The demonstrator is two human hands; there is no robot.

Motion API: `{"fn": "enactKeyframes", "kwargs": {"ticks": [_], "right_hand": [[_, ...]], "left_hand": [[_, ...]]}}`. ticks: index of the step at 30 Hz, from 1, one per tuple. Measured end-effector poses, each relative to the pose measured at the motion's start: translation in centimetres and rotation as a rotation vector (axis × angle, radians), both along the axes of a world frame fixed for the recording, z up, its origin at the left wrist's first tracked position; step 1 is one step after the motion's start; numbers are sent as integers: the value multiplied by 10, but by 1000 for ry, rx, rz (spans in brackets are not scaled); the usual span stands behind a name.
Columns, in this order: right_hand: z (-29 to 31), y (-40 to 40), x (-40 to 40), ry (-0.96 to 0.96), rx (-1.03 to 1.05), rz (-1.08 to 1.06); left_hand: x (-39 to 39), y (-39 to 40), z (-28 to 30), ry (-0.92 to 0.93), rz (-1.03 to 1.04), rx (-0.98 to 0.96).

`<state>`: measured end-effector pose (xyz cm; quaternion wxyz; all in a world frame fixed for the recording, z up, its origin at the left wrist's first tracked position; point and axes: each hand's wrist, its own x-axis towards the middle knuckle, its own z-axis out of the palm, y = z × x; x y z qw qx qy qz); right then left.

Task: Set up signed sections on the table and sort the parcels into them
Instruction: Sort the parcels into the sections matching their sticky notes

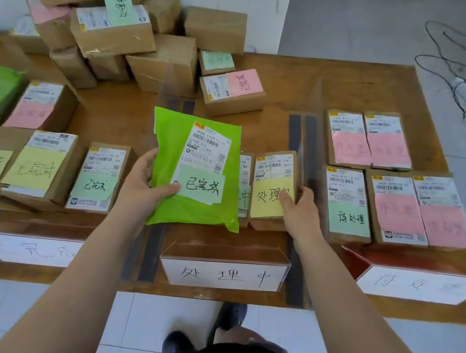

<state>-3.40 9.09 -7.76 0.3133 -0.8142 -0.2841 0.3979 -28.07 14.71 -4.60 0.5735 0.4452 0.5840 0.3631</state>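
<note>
One head-worn wide-angle view, looking forward and steeply down from standing height. Close over the brown wooden table (pixel 279 128); near edge, white tiled floor (pixel 428 347) and wearer's dark shoes (pixel 228 317) at bottom.

Open tabletop (pixel 278 116) between stacked boxes (pixel 118 43) at back left and right-hand parcel rows (pixel 379 176); near edge blocked by standing signs (pixel 221 273).

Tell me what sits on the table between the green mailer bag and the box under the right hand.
In the head view, a narrow parcel with a pale green note, mostly hidden behind the green mailer bag, stands against the yellow-noted box.
</note>
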Motion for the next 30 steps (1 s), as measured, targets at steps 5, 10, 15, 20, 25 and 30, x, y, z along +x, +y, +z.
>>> {"fn": "enactKeyframes", "kwargs": {"ticks": [5,10,15,20,25,30], "right_hand": [[-12,3,2,13,-38,-9],[-16,7,1,0,-98,-9],[-5,7,-12,-150,52,98],[38,10,-37,-188,299,135],[72,18,-78,229,376,213],[90,22,-137,407,415,213]], "left_hand": [[3,3,-8,-11,-6,-30],[8,3,-8,-33,-1,-48],[7,3,-4,-66,-5,-28],[-2,2,14,-167,12,30],[-27,0,41,-249,54,95],[-71,-3,61,-253,55,150]]}}
